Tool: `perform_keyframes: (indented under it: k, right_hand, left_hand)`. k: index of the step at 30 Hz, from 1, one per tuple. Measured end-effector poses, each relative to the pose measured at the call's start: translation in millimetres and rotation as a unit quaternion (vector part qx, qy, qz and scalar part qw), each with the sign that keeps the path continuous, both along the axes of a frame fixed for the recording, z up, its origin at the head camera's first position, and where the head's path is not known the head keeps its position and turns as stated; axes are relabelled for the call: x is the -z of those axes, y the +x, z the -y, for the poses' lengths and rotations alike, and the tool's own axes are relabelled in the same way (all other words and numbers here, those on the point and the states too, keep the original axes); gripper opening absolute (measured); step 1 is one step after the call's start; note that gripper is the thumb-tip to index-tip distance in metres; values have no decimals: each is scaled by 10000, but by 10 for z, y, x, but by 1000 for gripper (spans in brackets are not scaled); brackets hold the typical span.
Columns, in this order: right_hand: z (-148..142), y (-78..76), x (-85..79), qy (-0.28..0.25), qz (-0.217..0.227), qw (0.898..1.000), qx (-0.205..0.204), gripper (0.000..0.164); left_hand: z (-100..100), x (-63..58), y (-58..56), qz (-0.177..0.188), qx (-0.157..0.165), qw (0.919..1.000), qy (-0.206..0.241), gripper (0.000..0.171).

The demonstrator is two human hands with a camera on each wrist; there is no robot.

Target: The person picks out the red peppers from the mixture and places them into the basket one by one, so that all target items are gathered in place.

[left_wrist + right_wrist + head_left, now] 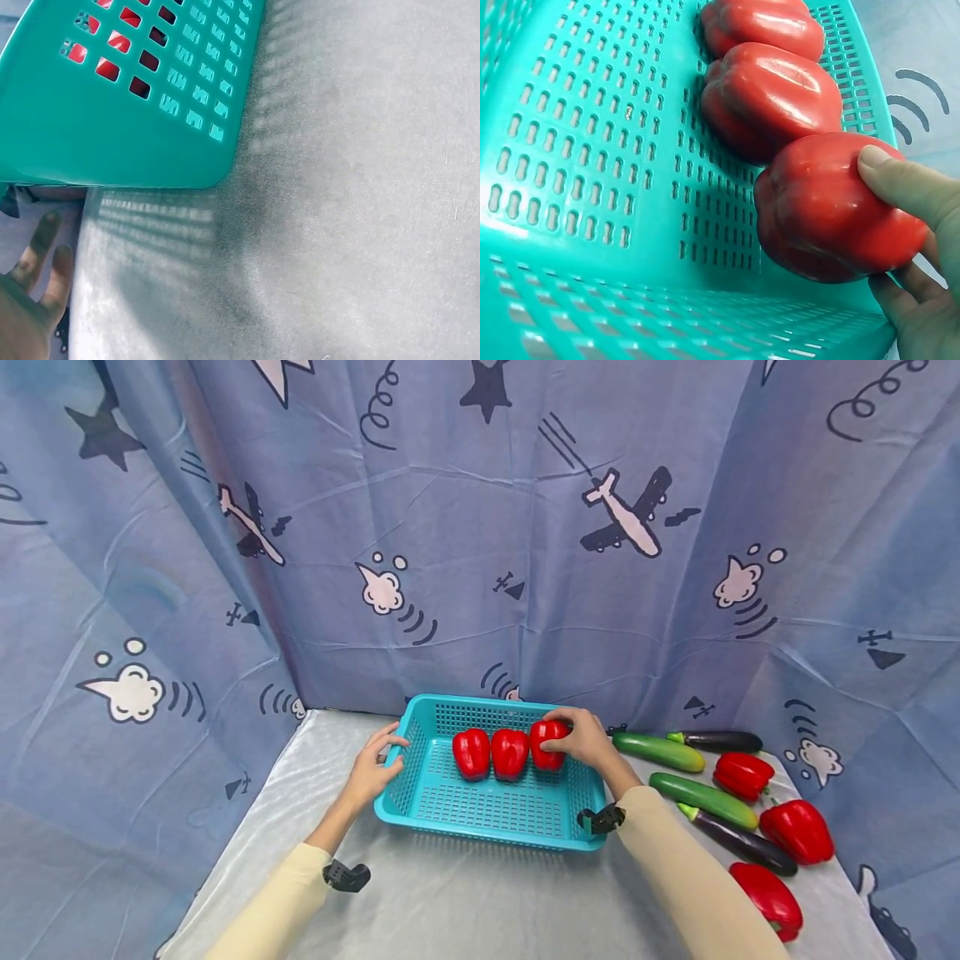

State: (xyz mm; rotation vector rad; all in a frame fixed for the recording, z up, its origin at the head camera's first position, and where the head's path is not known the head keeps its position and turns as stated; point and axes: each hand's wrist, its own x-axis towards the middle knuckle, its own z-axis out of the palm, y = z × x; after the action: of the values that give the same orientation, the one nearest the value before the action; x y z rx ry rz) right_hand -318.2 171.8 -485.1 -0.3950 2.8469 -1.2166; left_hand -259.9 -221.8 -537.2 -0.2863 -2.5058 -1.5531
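Observation:
A turquoise plastic basket [495, 837] with slotted walls stands on the table. Two red bell peppers [471, 754] [510, 755] lie side by side on its floor, towards the far wall. My right hand [588, 742] grips a third red bell pepper [832, 206] inside the basket, at the right end of this row. In the right wrist view the thumb lies on one side of it and the fingers curl round the other. My left hand [369, 768] is at the basket's left rim, its fingers spread and fairly straight, holding nothing.
Right of the basket lie two green cucumbers [660, 752] [705, 799], two dark eggplants [722, 741] [738, 837] and more red bell peppers [742, 775] [797, 832] [767, 900]. A pale cloth [450, 902] covers the table. A blue patterned curtain [465, 527] hangs behind and at the sides.

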Motion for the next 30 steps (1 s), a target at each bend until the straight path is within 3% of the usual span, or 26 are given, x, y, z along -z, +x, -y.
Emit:
perform_keyframes:
  k: [12,21,30]
  right_hand:
    - [-13,0,2,-21,92,10000,10,42]
    - [-34,-8,11,-232,55,9992,-311,50]
    - [32,-56,-18,282,236,9970,-686,50]
  left_hand:
    - [-9,1,11,56,18,9999,90,25]
    - [-3,-3,12,33,0,10000,37,26]
    - [-5,4,8,-42,15,10000,11,26]
